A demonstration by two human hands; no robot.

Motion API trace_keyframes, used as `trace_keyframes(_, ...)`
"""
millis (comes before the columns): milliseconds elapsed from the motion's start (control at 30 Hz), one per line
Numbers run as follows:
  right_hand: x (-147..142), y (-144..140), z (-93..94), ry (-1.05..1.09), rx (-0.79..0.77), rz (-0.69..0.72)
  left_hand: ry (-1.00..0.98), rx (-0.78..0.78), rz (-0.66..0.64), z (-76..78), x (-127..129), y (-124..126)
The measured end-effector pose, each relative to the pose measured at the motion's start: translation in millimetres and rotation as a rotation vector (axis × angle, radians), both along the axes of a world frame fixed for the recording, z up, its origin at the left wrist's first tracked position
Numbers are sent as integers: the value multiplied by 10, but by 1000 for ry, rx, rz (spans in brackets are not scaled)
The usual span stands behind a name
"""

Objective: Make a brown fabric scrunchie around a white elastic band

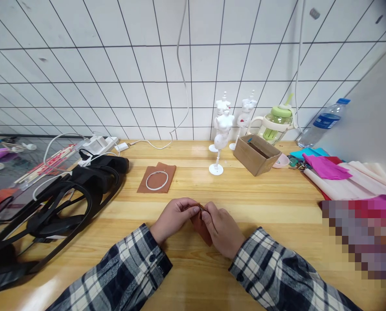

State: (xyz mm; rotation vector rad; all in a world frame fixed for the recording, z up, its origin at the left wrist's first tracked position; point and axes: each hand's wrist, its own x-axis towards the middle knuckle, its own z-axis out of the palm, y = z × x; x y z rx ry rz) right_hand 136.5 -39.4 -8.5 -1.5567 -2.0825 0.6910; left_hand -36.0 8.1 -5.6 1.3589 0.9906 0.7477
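Hands met low over the wooden table (277,203), close to its near edge; my left hand (173,218) and right hand (223,231) were both pinched on a small brown cloth piece (202,229), which hung between the fingertips with its lower corner drooping toward the tabletop. I judged the piece light, soft and limp, likely to fold or slide unless it was gripped at the top edge where the fingers already met; a pinch near both corners looked the surest hold. Farther back lay a second brown cloth (156,178) with a white ring (156,180) resting on it; beyond those stood small white dress forms (223,129), a cardboard box (256,154) and a green jug (277,123); black straps (66,203) sprawled well apart at the left.
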Motion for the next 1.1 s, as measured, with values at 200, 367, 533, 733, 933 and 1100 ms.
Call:
trace_keyframes(200, 4, -5, -14, 20, 0, 12, -23, -23, -6, -7, -8, -5)
trace_keyframes(367, 4, -13, 0, 35, -7, 18, -50, -19, 67, -32, -14, 5)
trace_keyframes(533, 14, -11, -8, 85, -26, 27, -65, -16, 70, -32, -15, 11)
trace_keyframes(733, 12, -7, -42, 144, -60, 36, -51, -31, 63, -12, -17, 9)
trace_keyframes(933, 3, -7, -48, 137, -50, 22, -52, -41, 52, -13, -20, 10)
trace_keyframes(1100, 5, -9, -36, 130, -52, 29, -62, -37, 42, -19, -24, 22)
